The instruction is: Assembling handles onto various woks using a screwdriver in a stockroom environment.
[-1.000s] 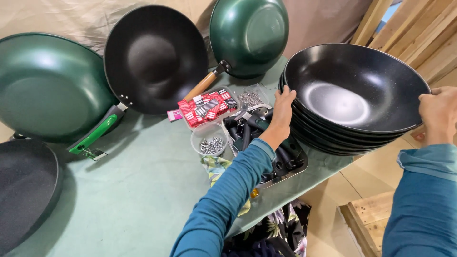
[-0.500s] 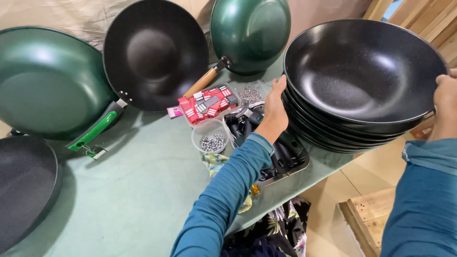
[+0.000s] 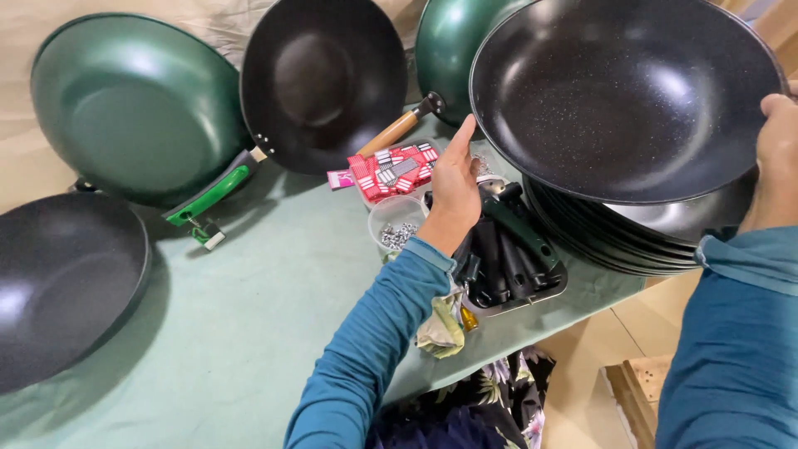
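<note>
Black wok (image 3: 619, 91) between both hands (image 3: 453, 187)

I see my left hand (image 3: 453, 195) and right hand (image 3: 777, 162) both bare, with no gloves, rings or watch showing. Each arm wears a long, close-fitting teal-blue sleeve that ends at the wrist in a slightly lighter cuff with a stitched hem. Below the arms I can make out dark clothing printed with pale flowers.
</note>
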